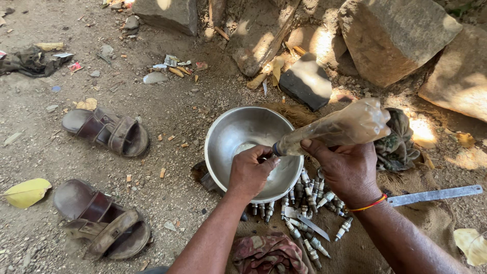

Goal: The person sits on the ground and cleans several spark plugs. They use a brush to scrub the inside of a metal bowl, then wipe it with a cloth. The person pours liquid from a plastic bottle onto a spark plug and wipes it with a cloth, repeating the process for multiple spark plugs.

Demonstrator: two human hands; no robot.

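Bare forearms, red-yellow thread bracelet (369, 205)

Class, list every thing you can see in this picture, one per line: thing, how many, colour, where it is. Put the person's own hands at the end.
steel bowl: one, silver, on the ground at centre
plastic bottle: one, clear and dusty, tilted with its neck over the bowl
spark plugs: many, grey and white, heaped on sacking right of and below the bowl
metal strip: one, grey, right on the sacking
sandals: two, brown, left on the dirt
rag: one, red patterned, bottom centre
stones: several, tan, top
yellow leaf: one, far left
left hand: at the bottle's neck, over the bowl
right hand: grips the bottle's body
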